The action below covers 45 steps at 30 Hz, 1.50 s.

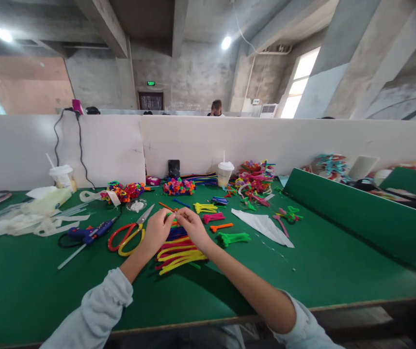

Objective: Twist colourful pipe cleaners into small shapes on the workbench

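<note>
Both hands meet over the middle of the green table. My left hand (pixel 159 226) is closed, its fingertips pinching a small green piece (pixel 169 214). Touching it from the right, my right hand (pixel 190 224) is closed too, fingertips on the same small piece, which they mostly hide. Beneath the hands lies a stack of yellow, red and blue fuzzy stems (pixel 181 254). To the right are folded bundles in yellow (pixel 205 208), pink (pixel 213 217) and green (pixel 234 238), with an orange piece (pixel 221 227) among them. Scissors (pixel 131 235) with red and yellow handles lie left of my left hand.
A blue glue gun (pixel 89 233) lies at left near plastic bags (pixel 22 218). Lidded cups (pixel 225 173) and colourful fuzzy piles (pixel 255 177) stand along the white partition (pixel 186 140). White paper (pixel 262 226) lies at right, before a green divider (pixel 357 213). A person (pixel 216 107) sits beyond.
</note>
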Motion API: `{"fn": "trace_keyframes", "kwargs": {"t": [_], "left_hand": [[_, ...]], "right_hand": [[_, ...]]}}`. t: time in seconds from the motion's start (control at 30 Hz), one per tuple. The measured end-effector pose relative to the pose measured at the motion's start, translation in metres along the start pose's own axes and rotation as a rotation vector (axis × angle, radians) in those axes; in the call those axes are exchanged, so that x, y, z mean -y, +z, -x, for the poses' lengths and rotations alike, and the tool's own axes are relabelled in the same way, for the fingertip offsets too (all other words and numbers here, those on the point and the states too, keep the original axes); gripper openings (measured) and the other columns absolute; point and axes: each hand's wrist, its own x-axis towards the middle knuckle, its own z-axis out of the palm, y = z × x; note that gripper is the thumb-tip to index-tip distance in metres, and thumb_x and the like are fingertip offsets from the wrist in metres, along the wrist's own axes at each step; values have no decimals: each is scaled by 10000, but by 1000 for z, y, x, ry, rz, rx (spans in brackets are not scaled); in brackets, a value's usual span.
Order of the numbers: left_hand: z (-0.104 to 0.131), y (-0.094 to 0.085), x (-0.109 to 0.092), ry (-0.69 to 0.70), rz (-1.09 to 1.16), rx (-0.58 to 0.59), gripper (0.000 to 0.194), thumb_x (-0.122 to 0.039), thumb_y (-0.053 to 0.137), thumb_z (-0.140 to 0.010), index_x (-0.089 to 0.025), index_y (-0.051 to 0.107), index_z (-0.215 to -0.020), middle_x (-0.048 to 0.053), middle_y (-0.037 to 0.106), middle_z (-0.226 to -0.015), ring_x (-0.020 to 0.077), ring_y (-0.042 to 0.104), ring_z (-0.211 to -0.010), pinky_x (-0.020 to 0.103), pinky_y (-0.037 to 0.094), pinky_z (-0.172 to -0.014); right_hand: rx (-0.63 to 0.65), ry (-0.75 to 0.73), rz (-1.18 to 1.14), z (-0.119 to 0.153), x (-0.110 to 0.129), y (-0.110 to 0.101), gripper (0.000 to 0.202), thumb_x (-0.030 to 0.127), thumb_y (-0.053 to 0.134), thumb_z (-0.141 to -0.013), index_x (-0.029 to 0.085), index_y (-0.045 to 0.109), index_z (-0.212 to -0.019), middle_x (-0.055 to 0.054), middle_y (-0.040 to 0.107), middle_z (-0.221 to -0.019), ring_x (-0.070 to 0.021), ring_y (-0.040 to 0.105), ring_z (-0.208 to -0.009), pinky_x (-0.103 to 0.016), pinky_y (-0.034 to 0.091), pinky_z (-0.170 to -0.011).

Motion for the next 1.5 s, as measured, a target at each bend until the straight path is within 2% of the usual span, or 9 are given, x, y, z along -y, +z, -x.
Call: {"fn": "trace_keyframes", "kwargs": {"t": [0.13, 0.37, 0.57, 0.67, 0.8, 1.07, 1.17, 1.37, 1.5], "left_hand": [[-2, -1, 4, -177, 224, 131, 236, -332, 388, -835, -165, 538, -764, 11, 606, -685, 136, 578, -582, 236, 438, -552], [1, 1, 11, 258, -71, -10, 166, -230, 404, -848, -178, 528, -752, 26, 581, -744, 148, 528, -754, 259, 414, -689], [2, -4, 13, 425, -135, -31, 165, -215, 395, -861, -179, 505, -743, 23, 572, -724, 143, 508, -746, 259, 406, -694], [1, -3, 12, 368, -129, -28, 177, -228, 398, -858, -180, 508, -729, 21, 574, -716, 142, 519, -734, 255, 407, -682], [0, -2, 7, 161, -90, 28, 175, -252, 415, -836, -182, 522, -717, 14, 581, -693, 141, 541, -675, 249, 408, -628], [-1, -7, 3, -239, 180, 185, 209, -312, 416, -795, -176, 531, -686, -29, 544, -550, 126, 552, -494, 215, 386, -474], [-1, -5, 6, -114, 99, 107, 184, -291, 427, -806, -175, 543, -722, -7, 575, -628, 139, 563, -604, 232, 414, -562], [1, -5, 11, 365, -43, 28, 144, -204, 422, -838, -181, 534, -750, 25, 590, -764, 147, 515, -774, 271, 411, -719], [1, -8, 11, 450, -27, 16, 135, -192, 413, -848, -186, 531, -783, 26, 582, -795, 141, 506, -797, 283, 409, -756]], "right_hand": [[4, -50, 129, 0, -2, -2, 122, 292, 526, -736, 193, 536, -665, 17, 488, -632, -128, 434, -664, -269, 327, -678], [304, 517, -479, -3, -4, -11, 140, 290, 596, -673, 161, 546, -648, 30, 472, -593, -97, 441, -622, -295, 398, -698], [347, 608, -635, -3, -6, -13, 175, 295, 653, -644, 153, 554, -674, 47, 469, -565, -74, 436, -578, -312, 417, -723], [331, 588, -621, -4, -10, -12, 184, 295, 661, -635, 151, 559, -687, 50, 465, -561, -74, 438, -573, -321, 417, -729], [281, 469, -472, -5, -14, -11, 178, 315, 625, -654, 150, 556, -651, 40, 466, -571, -85, 438, -588, -303, 407, -702], [87, -34, 251, -2, -5, -6, 155, 314, 537, -720, 185, 513, -636, 22, 473, -617, -112, 395, -602, -247, 312, -598], [177, 114, 112, -3, -4, -8, 218, 349, 510, -739, 174, 511, -608, 28, 456, -562, -102, 396, -553, -247, 321, -581], [315, 581, -455, -4, -2, -16, 186, 321, 622, -662, 149, 552, -670, 49, 444, -549, -85, 448, -558, -282, 405, -665], [345, 671, -597, -3, 1, -16, 165, 275, 644, -650, 148, 538, -644, 57, 434, -537, -70, 429, -543, -263, 408, -656]]}}
